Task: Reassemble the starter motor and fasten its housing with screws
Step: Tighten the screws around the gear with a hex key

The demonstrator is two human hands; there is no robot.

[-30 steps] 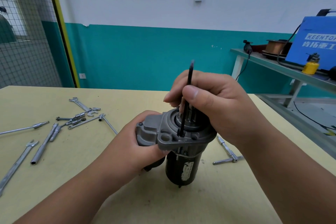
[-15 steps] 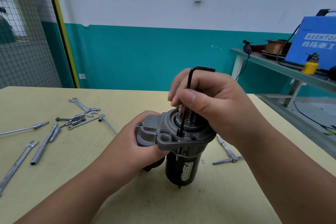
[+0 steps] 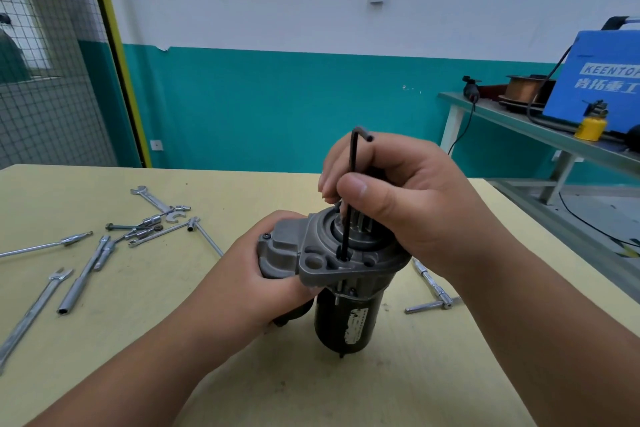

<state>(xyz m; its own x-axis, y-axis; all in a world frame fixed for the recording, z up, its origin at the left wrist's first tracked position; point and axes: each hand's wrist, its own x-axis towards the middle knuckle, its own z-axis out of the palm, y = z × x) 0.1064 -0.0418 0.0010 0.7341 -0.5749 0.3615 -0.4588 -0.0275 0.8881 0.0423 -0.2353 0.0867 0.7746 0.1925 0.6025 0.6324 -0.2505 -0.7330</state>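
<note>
Yellow workbench (image 3: pixel 173 340), 1 starter motor (image 3: pixel 346 315) upright, left hand (image 3: pixel 256 281) gripping its housing (image 3: pixel 322 250), right hand (image 3: pixel 408 204) pinching 1 hex key (image 3: pixel 347 236)

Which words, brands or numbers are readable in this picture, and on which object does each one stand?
"KEENTO", cut off by the picture's edge: on the blue machine.
"肯拓重工": just below it on the same machine, with the last character at the edge.
White label on the motor: its print is too small and blurred to read.
</note>
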